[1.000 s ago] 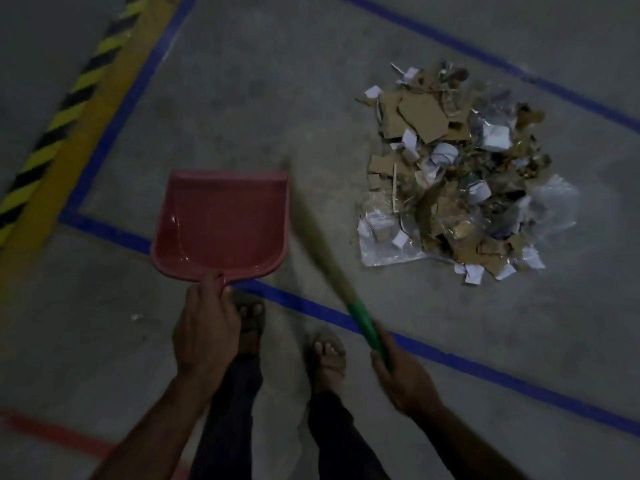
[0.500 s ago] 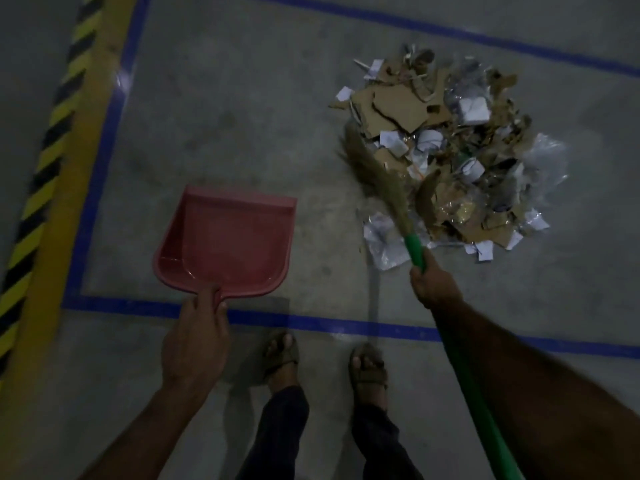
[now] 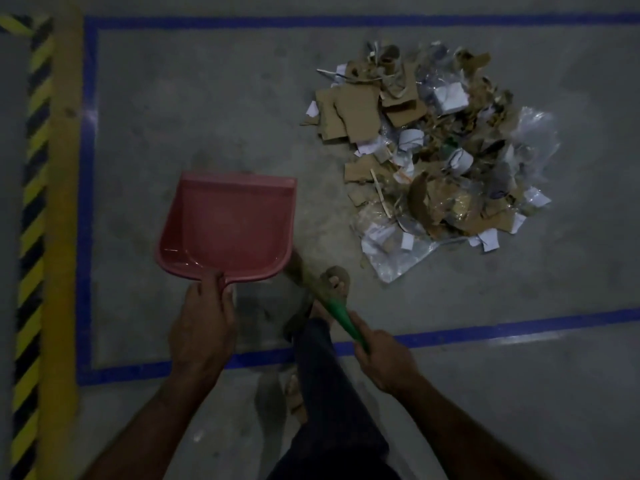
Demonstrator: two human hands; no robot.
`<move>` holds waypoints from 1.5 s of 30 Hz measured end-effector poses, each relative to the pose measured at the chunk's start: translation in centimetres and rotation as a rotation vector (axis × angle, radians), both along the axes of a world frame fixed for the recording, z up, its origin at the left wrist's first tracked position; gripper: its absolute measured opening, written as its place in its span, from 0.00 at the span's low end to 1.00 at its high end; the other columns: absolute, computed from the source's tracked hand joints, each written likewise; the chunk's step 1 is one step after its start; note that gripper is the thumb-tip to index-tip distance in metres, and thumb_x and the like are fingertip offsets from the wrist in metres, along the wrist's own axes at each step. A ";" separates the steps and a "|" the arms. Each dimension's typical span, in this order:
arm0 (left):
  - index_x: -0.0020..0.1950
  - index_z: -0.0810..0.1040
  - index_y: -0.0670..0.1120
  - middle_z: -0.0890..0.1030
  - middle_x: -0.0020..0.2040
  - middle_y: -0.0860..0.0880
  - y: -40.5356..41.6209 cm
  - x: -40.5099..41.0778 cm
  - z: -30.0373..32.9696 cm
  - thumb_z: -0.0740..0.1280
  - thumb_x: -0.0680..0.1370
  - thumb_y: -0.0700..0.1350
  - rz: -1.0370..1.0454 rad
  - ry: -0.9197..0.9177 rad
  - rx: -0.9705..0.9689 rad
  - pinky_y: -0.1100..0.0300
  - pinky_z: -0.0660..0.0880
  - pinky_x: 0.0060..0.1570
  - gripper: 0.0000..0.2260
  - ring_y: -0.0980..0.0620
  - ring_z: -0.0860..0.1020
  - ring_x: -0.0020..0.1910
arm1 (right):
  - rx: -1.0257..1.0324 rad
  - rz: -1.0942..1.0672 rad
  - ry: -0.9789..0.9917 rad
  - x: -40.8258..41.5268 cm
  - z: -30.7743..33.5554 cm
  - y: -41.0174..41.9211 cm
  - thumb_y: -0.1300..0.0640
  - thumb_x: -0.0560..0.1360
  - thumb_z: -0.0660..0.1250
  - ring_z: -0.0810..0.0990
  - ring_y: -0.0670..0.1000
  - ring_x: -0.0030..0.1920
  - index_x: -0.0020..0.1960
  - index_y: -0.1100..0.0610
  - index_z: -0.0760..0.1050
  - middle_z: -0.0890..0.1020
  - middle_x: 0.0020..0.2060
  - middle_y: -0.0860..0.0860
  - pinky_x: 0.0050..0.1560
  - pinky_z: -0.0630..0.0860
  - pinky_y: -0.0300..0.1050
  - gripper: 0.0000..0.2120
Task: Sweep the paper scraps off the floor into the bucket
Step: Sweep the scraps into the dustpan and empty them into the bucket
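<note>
The left hand (image 3: 202, 327) has its grip clenched on the short handle of a red dustpan (image 3: 227, 225), which sits at about 10 o'clock from the person's feet with its open mouth facing 12 o'clock. The pan looks empty, though the dim light makes its floor hard to read. The right hand (image 3: 386, 362) is grasping the green handle of a broom (image 3: 337, 311); the shaft runs up toward 11 o'clock, and its brownish bristle end is blurred and partly hidden behind the dustpan's right rear corner and a sandalled foot (image 3: 334, 278).

The paper scraps (image 3: 429, 147) lie in one loose heap on the grey floor (image 3: 194, 109) at about 1 o'clock, well apart from the dustpan: brown cardboard pieces, white paper bits and crumpled clear plastic. The heap sits inside a rectangle of blue tape (image 3: 88, 188). Beyond the tape at 9 o'clock runs a yellow-and-black hazard stripe (image 3: 33, 209).
</note>
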State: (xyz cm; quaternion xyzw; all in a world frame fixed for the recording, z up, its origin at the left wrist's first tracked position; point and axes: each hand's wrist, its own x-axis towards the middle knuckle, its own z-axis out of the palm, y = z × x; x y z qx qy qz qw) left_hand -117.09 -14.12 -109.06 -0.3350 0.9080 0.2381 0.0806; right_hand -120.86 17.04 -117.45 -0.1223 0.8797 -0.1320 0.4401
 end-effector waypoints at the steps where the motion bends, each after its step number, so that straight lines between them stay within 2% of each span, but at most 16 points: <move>1: 0.66 0.69 0.50 0.77 0.54 0.42 -0.4 -1.1 -0.1 0.59 0.83 0.48 -0.011 -0.002 -0.005 0.45 0.76 0.45 0.12 0.39 0.77 0.49 | 0.024 0.051 -0.026 -0.7 -1.0 -1.0 0.43 0.81 0.54 0.79 0.58 0.50 0.78 0.32 0.42 0.77 0.51 0.55 0.48 0.76 0.52 0.30; 4: 0.65 0.69 0.50 0.76 0.54 0.41 -1.9 -4.7 -1.1 0.60 0.82 0.47 -0.073 -0.017 -0.044 0.44 0.76 0.44 0.12 0.38 0.77 0.49 | 0.058 0.036 -0.025 -4.9 -3.8 -3.0 0.43 0.81 0.53 0.80 0.60 0.49 0.79 0.38 0.46 0.78 0.51 0.58 0.49 0.76 0.53 0.29; 8: 0.65 0.70 0.48 0.77 0.53 0.40 -2.9 -9.7 -1.7 0.61 0.82 0.46 -0.139 -0.040 -0.084 0.45 0.75 0.43 0.12 0.36 0.76 0.49 | 0.082 -0.181 0.031 -12.3 -5.3 -0.6 0.44 0.81 0.54 0.81 0.57 0.43 0.79 0.39 0.45 0.80 0.45 0.56 0.45 0.78 0.53 0.30; 12: 0.65 0.70 0.48 0.77 0.52 0.39 -2.7 -14.8 -1.0 0.61 0.81 0.46 -0.180 -0.047 -0.090 0.44 0.76 0.43 0.12 0.36 0.77 0.49 | 0.046 -0.342 0.102 -17.7 -2.0 4.8 0.47 0.83 0.56 0.77 0.49 0.34 0.80 0.43 0.47 0.78 0.38 0.51 0.35 0.71 0.45 0.30; 15: 0.65 0.70 0.46 0.77 0.53 0.38 -2.4 -18.9 -0.1 0.61 0.82 0.45 -0.127 -0.039 -0.070 0.44 0.75 0.46 0.12 0.36 0.77 0.51 | -0.017 -0.406 0.138 -18.8 1.7 7.8 0.47 0.82 0.58 0.77 0.46 0.34 0.80 0.40 0.47 0.78 0.36 0.49 0.34 0.70 0.44 0.30; 19: 0.64 0.70 0.46 0.77 0.54 0.38 -2.1 -23.3 1.3 0.60 0.82 0.46 -0.061 0.001 -0.046 0.45 0.74 0.47 0.12 0.35 0.77 0.52 | -0.081 -0.382 0.036 -16.0 4.7 7.4 0.44 0.82 0.57 0.79 0.45 0.41 0.77 0.31 0.43 0.79 0.45 0.48 0.43 0.78 0.46 0.31; 23: 0.66 0.69 0.48 0.77 0.55 0.40 -2.4 -26.3 1.6 0.60 0.82 0.47 -0.124 -0.017 -0.067 0.45 0.75 0.46 0.13 0.36 0.77 0.52 | -0.046 -0.248 -0.048 -14.2 5.4 0.7 0.42 0.82 0.54 0.79 0.50 0.47 0.70 0.24 0.30 0.75 0.48 0.49 0.49 0.77 0.47 0.34; 24: 0.67 0.69 0.48 0.77 0.55 0.40 -2.6 -26.8 1.6 0.60 0.82 0.47 -0.138 -0.009 -0.072 0.46 0.74 0.46 0.14 0.36 0.77 0.52 | -0.042 -0.218 -0.073 -14.6 5.3 -1.7 0.42 0.82 0.53 0.80 0.53 0.50 0.72 0.26 0.31 0.75 0.50 0.50 0.50 0.76 0.48 0.33; 27: 0.66 0.69 0.48 0.77 0.54 0.39 -3.7 -28.1 1.1 0.60 0.82 0.46 -0.159 0.025 -0.051 0.47 0.73 0.47 0.13 0.37 0.77 0.52 | -0.108 -0.260 -0.068 -16.8 3.6 -8.5 0.43 0.83 0.54 0.78 0.57 0.57 0.80 0.41 0.46 0.74 0.63 0.54 0.55 0.76 0.51 0.29; 29: 0.66 0.69 0.49 0.77 0.55 0.39 -4.8 -28.5 0.3 0.60 0.82 0.46 -0.172 0.024 -0.030 0.46 0.73 0.49 0.12 0.38 0.77 0.53 | -0.135 -0.290 -0.028 -18.7 2.0 -11.6 0.46 0.83 0.54 0.79 0.56 0.55 0.80 0.44 0.49 0.77 0.60 0.55 0.56 0.77 0.54 0.28; 32: 0.65 0.69 0.50 0.77 0.54 0.40 -6.4 -29.0 -0.8 0.60 0.81 0.47 -0.208 -0.005 -0.026 0.46 0.75 0.49 0.12 0.38 0.77 0.52 | -0.117 -0.441 -0.021 -21.4 0.0 -13.9 0.46 0.83 0.55 0.80 0.51 0.44 0.79 0.43 0.52 0.79 0.49 0.52 0.46 0.80 0.49 0.26; 34: 0.65 0.68 0.51 0.77 0.54 0.40 -7.5 -29.6 -1.1 0.61 0.81 0.47 -0.235 -0.013 -0.004 0.46 0.75 0.49 0.12 0.38 0.77 0.52 | -0.111 -0.577 0.005 -23.4 -0.4 -14.0 0.47 0.82 0.56 0.79 0.49 0.41 0.79 0.44 0.51 0.79 0.45 0.50 0.37 0.76 0.41 0.27; 37: 0.66 0.69 0.49 0.77 0.52 0.39 -9.1 -30.6 -1.0 0.61 0.81 0.46 -0.346 -0.047 0.019 0.47 0.73 0.45 0.13 0.37 0.77 0.51 | -0.063 -0.810 0.024 -24.8 0.4 -12.0 0.49 0.83 0.56 0.80 0.52 0.43 0.80 0.44 0.49 0.80 0.45 0.54 0.42 0.76 0.46 0.29; 41: 0.69 0.67 0.50 0.76 0.51 0.41 -11.9 -32.3 1.3 0.58 0.75 0.52 -0.485 -0.098 0.082 0.49 0.72 0.42 0.22 0.39 0.77 0.48 | 0.026 -0.923 0.034 -22.5 3.6 -9.5 0.46 0.83 0.56 0.81 0.54 0.41 0.80 0.42 0.47 0.82 0.48 0.54 0.44 0.80 0.51 0.30; 43: 0.66 0.67 0.52 0.75 0.50 0.43 -13.5 -33.4 2.5 0.58 0.76 0.51 -0.570 -0.084 0.116 0.49 0.72 0.41 0.18 0.40 0.76 0.47 | -0.002 -1.000 0.041 -20.1 6.8 -9.5 0.45 0.83 0.57 0.82 0.49 0.41 0.80 0.39 0.47 0.80 0.50 0.50 0.42 0.79 0.44 0.29; 45: 0.61 0.68 0.52 0.76 0.50 0.43 -15.2 -34.7 2.7 0.61 0.80 0.46 -0.649 -0.076 0.105 0.48 0.74 0.41 0.10 0.38 0.77 0.47 | -0.034 -1.074 0.075 -17.1 9.9 -10.8 0.48 0.83 0.58 0.80 0.47 0.48 0.80 0.41 0.49 0.78 0.57 0.49 0.44 0.73 0.37 0.29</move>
